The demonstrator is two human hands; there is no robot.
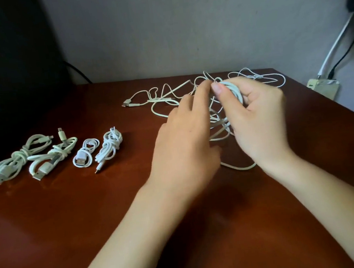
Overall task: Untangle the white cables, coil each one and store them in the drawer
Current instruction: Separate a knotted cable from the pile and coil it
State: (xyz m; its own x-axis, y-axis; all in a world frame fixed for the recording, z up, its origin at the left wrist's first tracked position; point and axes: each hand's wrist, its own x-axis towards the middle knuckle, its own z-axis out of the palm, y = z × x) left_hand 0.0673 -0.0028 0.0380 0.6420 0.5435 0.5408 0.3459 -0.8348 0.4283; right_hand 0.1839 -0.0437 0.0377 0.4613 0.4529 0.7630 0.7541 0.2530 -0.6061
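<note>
Coiled cables (pixel 21 157) (pixel 52 155) (pixel 85 154) (pixel 109 147): four
Tangle of white cables (pixel 220 129): one — strands within uncountable
Hands: two — left hand (pixel 184 146), right hand (pixel 258 120)
Worktop (pixel 70 212): one

The tabletop (pixel 70 212) is a glossy reddish brown with darker streaks; the tangled cables (pixel 220 129) toward its far edge are white, and the half-wound coil (pixel 234 91) above them is white too; the four coiled cables (pixel 107 148) near the left edge are white with silvery plugs; the wall (pixel 181 23) is plain grey; the socket (pixel 323 86) beyond the right edge is beige.
</note>
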